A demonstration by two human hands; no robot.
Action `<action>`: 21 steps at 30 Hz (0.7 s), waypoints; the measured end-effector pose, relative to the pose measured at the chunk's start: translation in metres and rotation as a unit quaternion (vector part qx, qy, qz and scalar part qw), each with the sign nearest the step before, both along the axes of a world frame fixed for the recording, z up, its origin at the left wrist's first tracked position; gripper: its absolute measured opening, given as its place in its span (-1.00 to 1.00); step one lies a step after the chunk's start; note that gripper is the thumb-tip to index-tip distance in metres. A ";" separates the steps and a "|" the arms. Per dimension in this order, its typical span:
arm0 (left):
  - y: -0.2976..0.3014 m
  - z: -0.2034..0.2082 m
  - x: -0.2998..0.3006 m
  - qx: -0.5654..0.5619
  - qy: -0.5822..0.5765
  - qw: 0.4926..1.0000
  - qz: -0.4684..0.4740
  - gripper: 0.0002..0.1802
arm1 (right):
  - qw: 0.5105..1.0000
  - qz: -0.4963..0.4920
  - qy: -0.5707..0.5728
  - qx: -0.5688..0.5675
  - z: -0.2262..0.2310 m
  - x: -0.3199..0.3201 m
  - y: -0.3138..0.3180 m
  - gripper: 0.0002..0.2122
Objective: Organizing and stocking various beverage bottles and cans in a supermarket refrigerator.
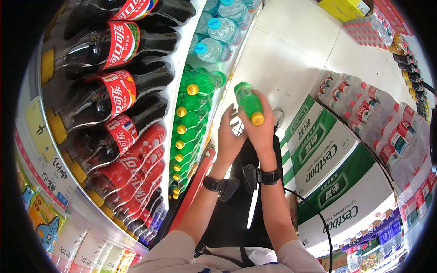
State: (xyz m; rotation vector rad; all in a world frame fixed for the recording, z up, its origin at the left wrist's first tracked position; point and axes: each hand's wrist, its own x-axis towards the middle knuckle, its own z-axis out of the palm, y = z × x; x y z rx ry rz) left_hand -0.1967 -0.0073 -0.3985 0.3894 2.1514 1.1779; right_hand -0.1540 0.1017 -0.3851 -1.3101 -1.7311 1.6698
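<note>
A small green plastic bottle with a yellow cap [247, 101] is in my right hand [264, 133], whose fingers wrap round its side. The bottle tilts, its cap end toward me and its base pointing away. Just left of it, my left hand [230, 140] is held up with the fingers apart and nothing visible in them. A dark strap with a small black device sits on each wrist. Left of my hands, a row of green bottles with yellow caps [193, 109] stands on a low shelf.
Large dark cola bottles with red labels [119, 91] fill the upper shelf at left. Beyond the green bottles are clear water bottles [223, 32]. White and green cartons [327, 159] are stacked at right, beside shrink-wrapped bottle packs [368, 109]. A black cable [324, 223] hangs near my right arm.
</note>
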 end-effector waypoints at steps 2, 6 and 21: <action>-0.006 -0.001 -0.004 0.016 -0.031 0.999 0.023 -0.23 | 1.000 -0.012 0.023 -0.016 -0.007 -0.008 0.004 -0.51; -0.007 0.013 -0.016 0.027 0.054 0.996 0.065 -0.45 | 0.996 -0.012 0.082 -0.037 -0.017 -0.028 0.006 -0.48; 0.010 0.036 -0.070 0.051 0.014 0.977 0.205 -0.14 | 0.988 -0.007 0.132 -0.077 -0.046 -0.048 0.011 -0.45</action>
